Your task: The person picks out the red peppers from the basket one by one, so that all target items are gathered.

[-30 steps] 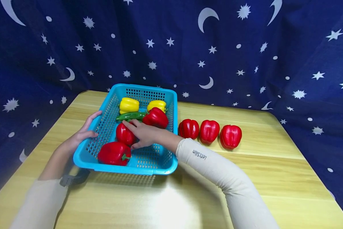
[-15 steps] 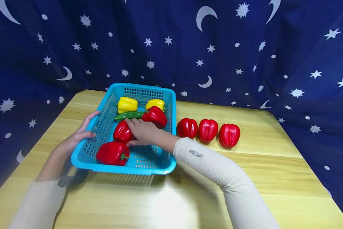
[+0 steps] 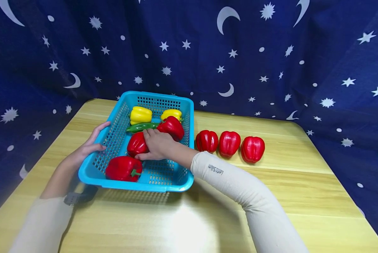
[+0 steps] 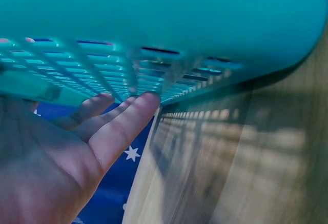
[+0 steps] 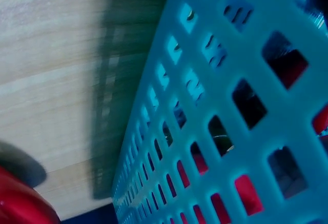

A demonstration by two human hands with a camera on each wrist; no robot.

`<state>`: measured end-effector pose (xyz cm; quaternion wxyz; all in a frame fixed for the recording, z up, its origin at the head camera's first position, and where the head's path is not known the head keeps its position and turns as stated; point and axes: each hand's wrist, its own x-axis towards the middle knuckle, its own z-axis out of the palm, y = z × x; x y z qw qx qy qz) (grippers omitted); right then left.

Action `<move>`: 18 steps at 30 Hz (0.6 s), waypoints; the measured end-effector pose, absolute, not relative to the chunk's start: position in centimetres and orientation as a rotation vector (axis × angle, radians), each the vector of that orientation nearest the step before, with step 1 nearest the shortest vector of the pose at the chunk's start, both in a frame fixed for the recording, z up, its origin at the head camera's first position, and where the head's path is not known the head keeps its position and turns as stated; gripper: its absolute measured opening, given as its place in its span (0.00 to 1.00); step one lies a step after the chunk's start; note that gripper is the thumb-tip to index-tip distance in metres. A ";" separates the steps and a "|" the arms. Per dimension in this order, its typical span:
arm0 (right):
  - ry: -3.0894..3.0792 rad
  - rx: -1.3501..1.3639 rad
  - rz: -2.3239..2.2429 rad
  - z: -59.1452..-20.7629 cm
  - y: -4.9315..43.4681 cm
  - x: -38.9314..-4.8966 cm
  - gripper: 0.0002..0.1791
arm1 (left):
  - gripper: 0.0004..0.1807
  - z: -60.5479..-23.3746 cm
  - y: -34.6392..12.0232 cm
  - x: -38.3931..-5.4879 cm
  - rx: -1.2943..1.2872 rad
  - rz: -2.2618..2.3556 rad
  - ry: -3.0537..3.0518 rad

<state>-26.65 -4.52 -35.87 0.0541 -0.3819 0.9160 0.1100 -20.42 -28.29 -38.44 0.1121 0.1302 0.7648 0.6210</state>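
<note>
A blue mesh basket stands on the wooden table. My left hand is at its left side; in the left wrist view its fingers reach nearly straight along the outer mesh wall. Inside the basket, my right hand holds a red bell pepper from its right side, thumb along the near side and fingers at the far side. Nearer the front lies another red bell pepper, its green stem facing right. Behind the right hand are a third red bell pepper, a long green pepper and two yellow bell peppers.
To the right of the basket, three red bell peppers stand in a row on the table. A dark blue curtain with moons and stars hangs behind the table. The basket's right wall fills much of the right wrist view.
The right hand's fingers have drawn back from the top of the held pepper toward its far side. Its thumb has slid left along the near side. The left hand stays at the basket.
</note>
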 end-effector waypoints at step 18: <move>2.618 -1.170 -0.187 -35.4 -3.6 -27.1 0.48 | 0.43 -38.5 -28.5 -20.6 0.402 1.839 2.233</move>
